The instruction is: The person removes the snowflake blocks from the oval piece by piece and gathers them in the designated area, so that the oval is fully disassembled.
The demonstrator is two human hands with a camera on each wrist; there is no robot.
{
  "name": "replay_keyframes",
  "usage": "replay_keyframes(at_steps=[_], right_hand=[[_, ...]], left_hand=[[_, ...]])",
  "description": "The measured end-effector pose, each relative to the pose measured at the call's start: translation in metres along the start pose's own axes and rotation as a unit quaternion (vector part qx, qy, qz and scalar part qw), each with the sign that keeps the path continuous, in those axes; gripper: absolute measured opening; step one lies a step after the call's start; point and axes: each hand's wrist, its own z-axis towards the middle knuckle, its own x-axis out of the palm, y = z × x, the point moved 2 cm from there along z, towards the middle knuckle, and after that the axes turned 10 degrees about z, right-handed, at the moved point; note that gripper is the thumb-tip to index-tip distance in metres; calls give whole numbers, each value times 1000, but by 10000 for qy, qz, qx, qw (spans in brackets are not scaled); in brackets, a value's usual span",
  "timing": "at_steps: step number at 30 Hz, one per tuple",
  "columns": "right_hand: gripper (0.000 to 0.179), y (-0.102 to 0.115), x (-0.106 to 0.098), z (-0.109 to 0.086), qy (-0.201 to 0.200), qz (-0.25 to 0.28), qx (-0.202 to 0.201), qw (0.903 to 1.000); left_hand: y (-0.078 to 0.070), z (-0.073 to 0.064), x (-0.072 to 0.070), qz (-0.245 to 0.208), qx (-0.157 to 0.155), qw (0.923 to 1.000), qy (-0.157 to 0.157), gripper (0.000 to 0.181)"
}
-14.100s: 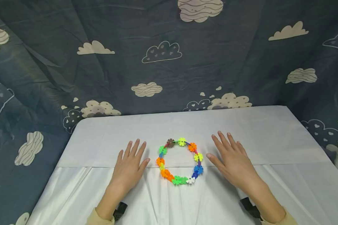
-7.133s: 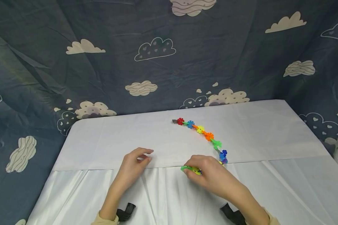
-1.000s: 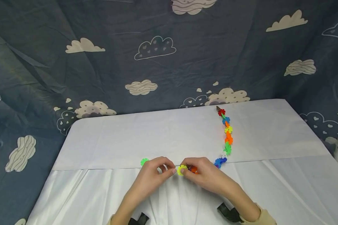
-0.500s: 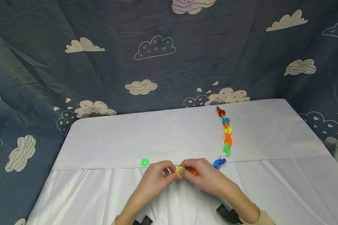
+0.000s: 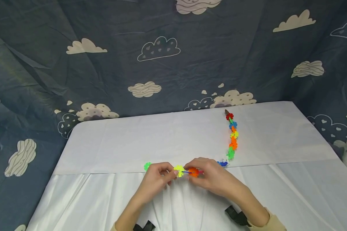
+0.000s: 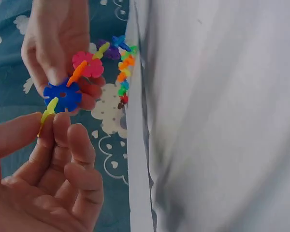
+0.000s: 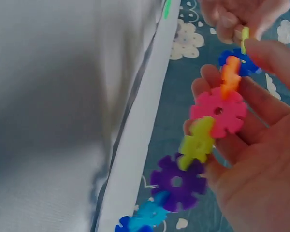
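Dark cloud-print cloth [image 5: 196, 64] backs the white table [image 5: 133, 144]. Left hand [image 5: 155, 179] pinches the yellow disc [image 5: 179, 170] ending the multicoloured chain [image 5: 233, 143]; right hand [image 5: 212, 175] curls round adjoining links. Remainder extends toward the table's far edge.

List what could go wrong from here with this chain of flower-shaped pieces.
The left hand pinches the yellow end piece, so a pull might pop it loose. The chain trails from the right hand onto the white table, so lifting could strain its joints. The loose green piece lies near the left hand and might get knocked.
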Motion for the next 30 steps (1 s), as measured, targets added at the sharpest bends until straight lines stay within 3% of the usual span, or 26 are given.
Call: replay_keyframes(at_steps=[5,16,30], right_hand=[[10,0,2,1,-88,-210,-494,9985],[6,2,8,0,-477,-617,-1004,9919],[9,2,9,0,-337,-491,-1093,9922]], left_hand=[[0,0,1,-813,-435,9953,296,26],[0,0,9,-1161,-580,9899,570,33],[4,2,7,-1398,-606,9866,585,33]])
